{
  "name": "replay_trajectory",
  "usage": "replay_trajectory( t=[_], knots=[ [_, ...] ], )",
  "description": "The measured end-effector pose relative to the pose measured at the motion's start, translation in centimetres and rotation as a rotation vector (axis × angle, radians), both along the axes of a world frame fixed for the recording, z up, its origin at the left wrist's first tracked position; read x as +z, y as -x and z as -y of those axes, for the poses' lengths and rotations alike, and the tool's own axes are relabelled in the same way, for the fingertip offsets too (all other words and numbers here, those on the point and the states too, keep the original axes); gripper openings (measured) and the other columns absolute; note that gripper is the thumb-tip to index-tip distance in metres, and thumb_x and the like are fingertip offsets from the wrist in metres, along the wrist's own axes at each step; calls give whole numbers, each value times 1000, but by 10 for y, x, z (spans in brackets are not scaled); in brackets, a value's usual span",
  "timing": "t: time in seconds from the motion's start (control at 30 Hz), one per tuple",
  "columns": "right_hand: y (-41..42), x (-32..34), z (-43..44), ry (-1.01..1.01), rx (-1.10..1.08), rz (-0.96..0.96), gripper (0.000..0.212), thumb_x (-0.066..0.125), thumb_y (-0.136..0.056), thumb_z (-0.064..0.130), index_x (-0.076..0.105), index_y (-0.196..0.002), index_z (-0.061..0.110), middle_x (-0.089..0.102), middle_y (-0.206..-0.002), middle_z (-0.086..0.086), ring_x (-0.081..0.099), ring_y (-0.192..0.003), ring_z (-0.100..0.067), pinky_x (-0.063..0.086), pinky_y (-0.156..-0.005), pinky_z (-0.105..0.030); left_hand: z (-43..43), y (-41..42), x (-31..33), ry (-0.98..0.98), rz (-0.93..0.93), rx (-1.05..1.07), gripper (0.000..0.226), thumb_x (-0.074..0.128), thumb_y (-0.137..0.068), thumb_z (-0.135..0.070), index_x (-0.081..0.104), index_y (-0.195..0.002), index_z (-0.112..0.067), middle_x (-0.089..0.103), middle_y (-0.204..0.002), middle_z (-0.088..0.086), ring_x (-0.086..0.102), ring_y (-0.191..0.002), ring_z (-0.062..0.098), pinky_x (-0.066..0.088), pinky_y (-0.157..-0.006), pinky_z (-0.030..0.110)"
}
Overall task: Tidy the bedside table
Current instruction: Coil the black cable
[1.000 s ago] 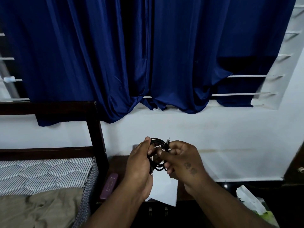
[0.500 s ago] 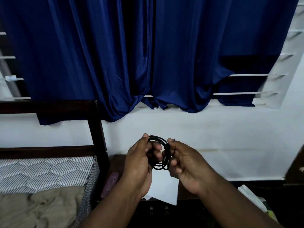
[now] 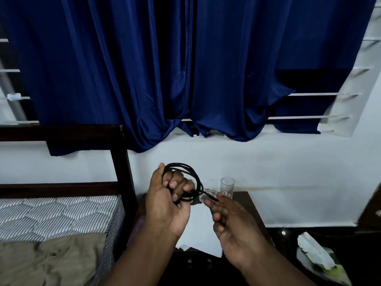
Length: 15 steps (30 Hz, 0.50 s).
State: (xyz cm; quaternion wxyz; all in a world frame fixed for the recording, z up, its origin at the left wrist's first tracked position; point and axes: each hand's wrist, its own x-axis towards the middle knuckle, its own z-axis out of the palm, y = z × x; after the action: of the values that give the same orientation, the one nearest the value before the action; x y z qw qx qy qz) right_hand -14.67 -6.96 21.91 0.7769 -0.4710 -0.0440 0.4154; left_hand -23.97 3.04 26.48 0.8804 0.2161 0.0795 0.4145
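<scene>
A coiled black cable point(image 3: 192, 174) is held above the dark wooden bedside table point(image 3: 250, 205). My left hand point(image 3: 167, 201) grips the coil, fingers curled through its loops. My right hand point(image 3: 233, 223) is just right of it, palm up, pinching the cable's loose end at the fingertips. On the table stand a clear drinking glass point(image 3: 226, 186) and a low clear glass dish point(image 3: 208, 196), partly behind my hands. A white sheet of paper point(image 3: 201, 234) lies on the table under my hands, overhanging its front edge.
The bed with a striped mattress point(image 3: 59, 215) and a tan cloth point(image 3: 51, 261) is at the left, its dark headboard post point(image 3: 123, 162) beside the table. A purple object point(image 3: 138, 226) lies at the table's left edge. Blue curtains point(image 3: 185, 69) hang behind. Crumpled white wrapping point(image 3: 315, 256) lies low right.
My right hand has drawn away to the right and down, pulling the cable's end out of the coil. The left hand keeps the coil. The glass and dish have come into view.
</scene>
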Motion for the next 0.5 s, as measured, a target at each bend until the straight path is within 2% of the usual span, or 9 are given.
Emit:
replay_trajectory(
  t=[0.2,0.37,0.5],
  knots=[
    [11,-11,10,0,3,46,12,70,-93,20,61,-94,12,80,-92,-19,52,-44,-8,38,-39,-17,-13,2,3,57,40,56,51,44,-105,-35,37,-57,-21,33,-54,-7,26,-37,7,42,-52,20],
    [14,-21,14,11,13,91,24,67,-96,18,54,-77,12,79,-88,-22,54,-42,-11,39,-36,-20,-19,0,2,59,38,96,50,47,-105,-37,36,-59,-21,39,-58,-4,40,-46,9,49,-72,24],
    [13,-24,16,-23,129,115,15,64,-95,8,58,-81,10,76,-83,-22,60,-50,-15,45,-43,-22,-12,-2,-4,-58,-28,85,53,48,-105,-36,40,-55,-19,45,-59,2,58,-59,17,56,-85,37]
  ],
)
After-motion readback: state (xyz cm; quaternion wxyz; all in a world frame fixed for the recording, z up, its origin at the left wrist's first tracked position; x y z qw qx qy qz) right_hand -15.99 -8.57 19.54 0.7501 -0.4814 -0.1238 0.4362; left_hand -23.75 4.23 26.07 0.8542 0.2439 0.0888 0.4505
